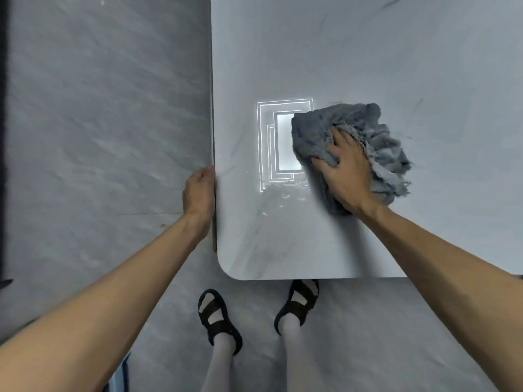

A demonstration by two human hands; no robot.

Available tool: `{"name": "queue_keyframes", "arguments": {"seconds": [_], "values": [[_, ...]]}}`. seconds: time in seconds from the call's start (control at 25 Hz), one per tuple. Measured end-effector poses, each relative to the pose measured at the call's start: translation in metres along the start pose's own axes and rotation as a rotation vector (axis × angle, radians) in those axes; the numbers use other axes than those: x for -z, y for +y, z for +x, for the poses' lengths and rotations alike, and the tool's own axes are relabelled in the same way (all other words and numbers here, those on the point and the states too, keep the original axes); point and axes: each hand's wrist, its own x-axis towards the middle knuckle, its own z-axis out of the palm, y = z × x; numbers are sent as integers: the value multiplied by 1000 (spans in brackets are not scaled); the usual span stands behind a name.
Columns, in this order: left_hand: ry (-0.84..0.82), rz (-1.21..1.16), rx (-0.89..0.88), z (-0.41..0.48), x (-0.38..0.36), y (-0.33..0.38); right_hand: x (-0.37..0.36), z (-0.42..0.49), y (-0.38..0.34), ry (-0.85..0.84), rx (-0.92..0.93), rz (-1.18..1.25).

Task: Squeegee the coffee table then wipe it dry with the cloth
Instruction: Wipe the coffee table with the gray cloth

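The coffee table (368,52) has a glossy pale grey marble-look top with a rounded near-left corner. A crumpled grey-blue cloth (353,123) with frayed edges lies on the top, right of a bright reflection of a ceiling light. My right hand (343,171) presses flat on the cloth, fingers clutching its folds. My left hand (199,190) rests curled against the table's left edge, holding nothing else. Small water drops (283,198) sit just below the reflection. No squeegee is in view.
Grey marble-pattern floor (99,123) spreads to the left and below the table. My two feet in dark sandals and white socks (220,318) stand at the table's near edge. A dark strip runs along the far left of the view.
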Motion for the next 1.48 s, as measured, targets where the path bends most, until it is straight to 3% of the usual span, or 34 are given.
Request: {"name": "queue_keyframes", "arguments": {"seconds": [0.32, 0.44, 0.52, 0.6, 0.8, 0.96, 1.16, 1.36, 1.48], "values": [[-177, -182, 39, 6, 15, -5, -47, -1, -70, -328, 334, -116], [-230, -125, 29, 3, 18, -2, -56, -13, -82, -470, 523, -220], [-231, -79, 4, 3, 19, -4, -55, -11, -82, -480, 560, -250], [-210, -47, -10, 2, 20, -4, -54, -9, -82, -424, 492, -242], [-178, -36, 7, 4, 17, -8, -73, -14, -100, -286, 84, -190], [-187, -26, 4, 0, 21, -10, -86, -12, -113, -157, 18, -446], [-175, -41, -17, -1, 23, -10, -87, -29, -116, -164, 322, -491], [-128, 531, -338, -30, 19, -15, -79, -65, -93, -379, 803, -404], [-232, 779, -506, -50, 7, -18, -57, -64, -63, -459, 928, -416]]}}
